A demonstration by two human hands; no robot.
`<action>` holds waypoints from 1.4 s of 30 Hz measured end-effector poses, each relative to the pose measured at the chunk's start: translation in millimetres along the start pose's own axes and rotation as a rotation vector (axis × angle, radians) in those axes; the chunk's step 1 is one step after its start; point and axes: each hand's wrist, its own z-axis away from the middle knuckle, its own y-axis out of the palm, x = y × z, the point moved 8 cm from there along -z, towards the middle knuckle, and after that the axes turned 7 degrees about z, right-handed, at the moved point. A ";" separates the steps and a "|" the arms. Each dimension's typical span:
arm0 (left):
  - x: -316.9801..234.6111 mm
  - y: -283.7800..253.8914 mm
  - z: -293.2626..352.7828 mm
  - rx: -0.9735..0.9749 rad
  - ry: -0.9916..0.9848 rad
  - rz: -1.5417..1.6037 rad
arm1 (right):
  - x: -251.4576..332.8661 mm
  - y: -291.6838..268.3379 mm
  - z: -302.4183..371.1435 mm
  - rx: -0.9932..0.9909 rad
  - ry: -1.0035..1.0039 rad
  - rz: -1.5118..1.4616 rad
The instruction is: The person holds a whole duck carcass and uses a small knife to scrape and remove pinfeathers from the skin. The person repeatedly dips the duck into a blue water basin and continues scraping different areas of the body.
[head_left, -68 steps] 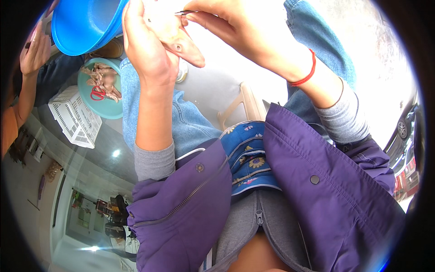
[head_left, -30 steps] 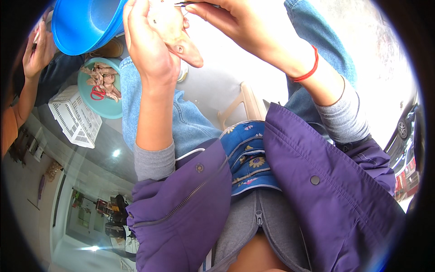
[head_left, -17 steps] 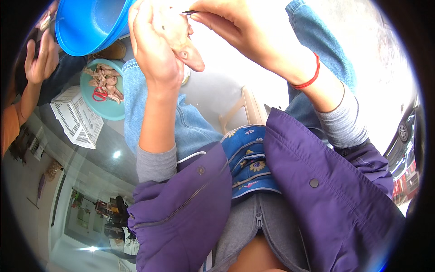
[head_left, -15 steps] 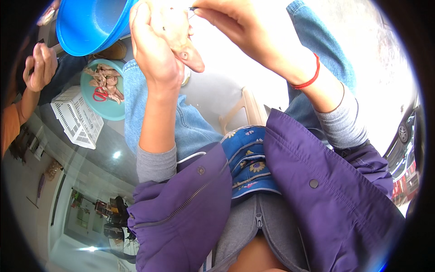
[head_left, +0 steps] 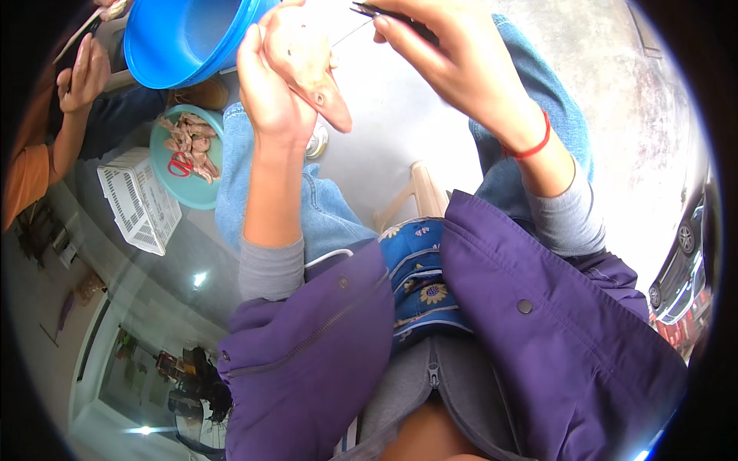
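Note:
A pale plucked duck head [head_left: 298, 58] rests in my left hand [head_left: 265, 96], at the top centre. My fingers and palm cradle it, and its bill points down toward me. To its right, my right hand [head_left: 453, 58], above a red wrist cord, is closed around black tweezers [head_left: 370, 10]. Their tips point left toward the duck head but stand apart from it. Part of the tweezers is hidden by my fingers.
A large blue basin [head_left: 181, 46] stands at upper left. Below it, a teal basin [head_left: 188, 196] holds several pale poultry pieces and red-handled scissors [head_left: 180, 164], beside a white plastic basket [head_left: 138, 203]. Another person's hand [head_left: 84, 73] is at far left. A beige stool [head_left: 423, 192] stands between my legs.
My right hand and the tweezers have drawn away to the right from the duck head. The left hand has shifted slightly right and down with it, and the whole view has shifted a little.

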 end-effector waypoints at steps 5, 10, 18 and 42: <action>21.2 11.6 57.6 -0.099 -0.041 0.120 | 14.7 -13.2 62.9 0.113 0.154 0.028; 37.6 14.3 86.9 -0.171 0.034 0.028 | 26.8 11.2 92.1 0.071 0.112 0.009; 26.0 23.1 81.2 -0.277 0.216 -0.259 | 44.0 20.1 82.6 0.042 0.002 0.102; 21.8 29.3 83.3 -0.325 0.347 -0.438 | 42.1 19.2 80.6 0.011 -0.050 0.173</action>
